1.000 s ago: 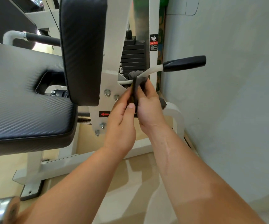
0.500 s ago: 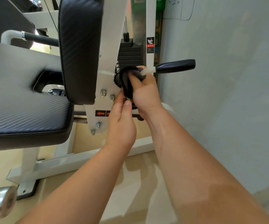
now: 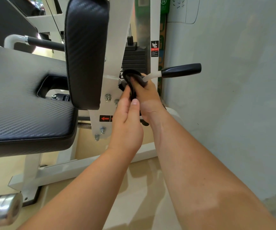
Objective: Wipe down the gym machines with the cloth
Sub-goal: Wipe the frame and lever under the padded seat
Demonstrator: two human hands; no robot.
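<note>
The dark cloth [image 3: 132, 80] is wrapped round the white bar [image 3: 152, 75] beside the black grip [image 3: 181, 70]. The right hand [image 3: 148, 97] squeezes it on the bar, and the left hand [image 3: 127, 120] pinches its hanging end. It looks soft and light (easy to bunch), so hold it by a fat fold.

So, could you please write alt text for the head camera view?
Both hands, left hand and right hand, hold a dark cloth around a white handle bar on a gym machine, beside black pads.
</note>
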